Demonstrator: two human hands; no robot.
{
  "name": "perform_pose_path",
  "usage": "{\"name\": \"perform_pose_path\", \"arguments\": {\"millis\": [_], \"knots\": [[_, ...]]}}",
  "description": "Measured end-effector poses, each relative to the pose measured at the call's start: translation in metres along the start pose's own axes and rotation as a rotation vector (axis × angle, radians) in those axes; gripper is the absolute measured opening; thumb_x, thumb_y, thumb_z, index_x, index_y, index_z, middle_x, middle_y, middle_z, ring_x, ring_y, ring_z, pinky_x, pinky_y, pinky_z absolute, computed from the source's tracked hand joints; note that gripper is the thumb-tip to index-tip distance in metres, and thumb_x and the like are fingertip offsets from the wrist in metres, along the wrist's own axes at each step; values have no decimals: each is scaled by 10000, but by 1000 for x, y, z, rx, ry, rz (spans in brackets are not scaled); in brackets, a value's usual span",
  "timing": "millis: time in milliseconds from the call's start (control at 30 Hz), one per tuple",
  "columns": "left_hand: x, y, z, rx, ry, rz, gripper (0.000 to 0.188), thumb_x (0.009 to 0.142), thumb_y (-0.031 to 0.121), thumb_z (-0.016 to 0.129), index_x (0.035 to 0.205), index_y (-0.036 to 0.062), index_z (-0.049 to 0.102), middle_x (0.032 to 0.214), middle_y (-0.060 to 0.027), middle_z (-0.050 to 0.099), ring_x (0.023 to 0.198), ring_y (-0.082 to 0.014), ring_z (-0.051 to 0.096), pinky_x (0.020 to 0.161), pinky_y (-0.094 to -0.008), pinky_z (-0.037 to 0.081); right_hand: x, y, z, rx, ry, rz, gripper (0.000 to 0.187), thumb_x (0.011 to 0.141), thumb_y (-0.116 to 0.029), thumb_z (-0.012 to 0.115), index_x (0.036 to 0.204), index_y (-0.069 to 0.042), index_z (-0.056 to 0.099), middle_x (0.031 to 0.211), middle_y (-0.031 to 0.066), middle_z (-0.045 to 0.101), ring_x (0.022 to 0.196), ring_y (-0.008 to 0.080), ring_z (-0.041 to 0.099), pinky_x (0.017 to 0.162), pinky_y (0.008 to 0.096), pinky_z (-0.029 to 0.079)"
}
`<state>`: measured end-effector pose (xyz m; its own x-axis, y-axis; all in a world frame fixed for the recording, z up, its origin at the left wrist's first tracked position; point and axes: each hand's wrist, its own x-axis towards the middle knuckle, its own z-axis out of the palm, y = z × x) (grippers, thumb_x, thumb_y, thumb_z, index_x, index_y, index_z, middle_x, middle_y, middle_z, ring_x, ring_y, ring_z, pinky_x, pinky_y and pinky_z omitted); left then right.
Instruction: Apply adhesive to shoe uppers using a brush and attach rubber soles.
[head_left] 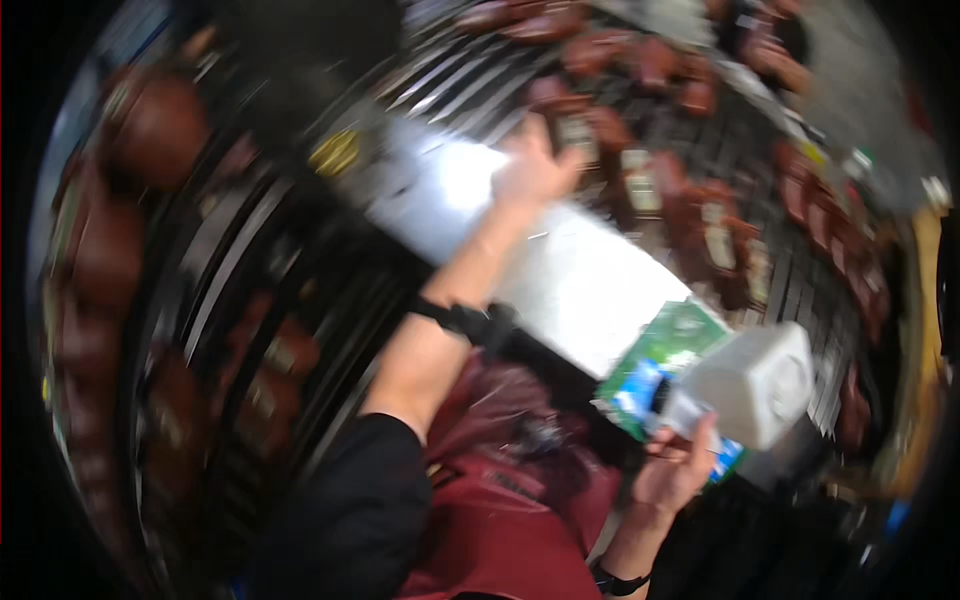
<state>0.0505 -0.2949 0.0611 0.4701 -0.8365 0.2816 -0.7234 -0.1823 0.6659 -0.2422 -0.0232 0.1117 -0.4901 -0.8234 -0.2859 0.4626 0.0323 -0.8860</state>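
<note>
The picture is blurred by motion. My left hand (pixel 535 168) reaches up and forward onto a wrapped pack of dark red meat (pixel 572 130) at the edge of a shiny metal shelf (pixel 585 285); its fingers lie over the pack, and I cannot tell whether they grip it. A black band sits on that wrist. My right hand (pixel 675 470) is low at the right, holding a white box-shaped device (pixel 757 382) together with a green and blue package (pixel 662 360).
Rows of labelled red meat packs (pixel 720 240) fill the racks at the top and right. More dark red packs (pixel 150 130) hang on the dark shelving at the left. A dark red apron (pixel 505 510) is at the bottom centre.
</note>
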Motion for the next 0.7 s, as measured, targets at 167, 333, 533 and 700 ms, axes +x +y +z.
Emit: {"name": "perform_pose_path", "arguments": {"millis": [167,333,533,700], "knots": [[-219,-86,-135,-51,167,193,303,864,213,755,1012,-51,740,1038,-258,738,1011,-456,700,946,-521,547,-9,2,-16,-125,-87,-51,352,1084,-362,619,1189,-27,649,884,60,705,633,110,619,493,208,439],[-276,-238,-261,894,270,-176,796,971,352,671,1486,-191,400,1461,-399,495,1358,-558,478,1160,-585,389,-27,11,-10,-157,-104,-81,347,1082,-360,626,1175,-27,649,870,64,695,613,119,603,495,211,446],[-241,-404,-343,440,200,-619,376,929,326,686,1096,-8,724,1036,-251,756,1062,-304,763,849,-472,607,-37,9,-29,-114,-179,-24,274,1094,-306,600,1090,-35,640,796,93,705,589,162,647,475,261,495],[-268,-294,-288,-472,-126,-732,447,944,254,779,1282,-16,669,1117,-71,723,1006,-189,684,903,-345,549,-15,-1,-63,-55,2,-250,219,1057,-175,670,1125,30,633,810,159,701,553,231,669,455,326,531]]}}
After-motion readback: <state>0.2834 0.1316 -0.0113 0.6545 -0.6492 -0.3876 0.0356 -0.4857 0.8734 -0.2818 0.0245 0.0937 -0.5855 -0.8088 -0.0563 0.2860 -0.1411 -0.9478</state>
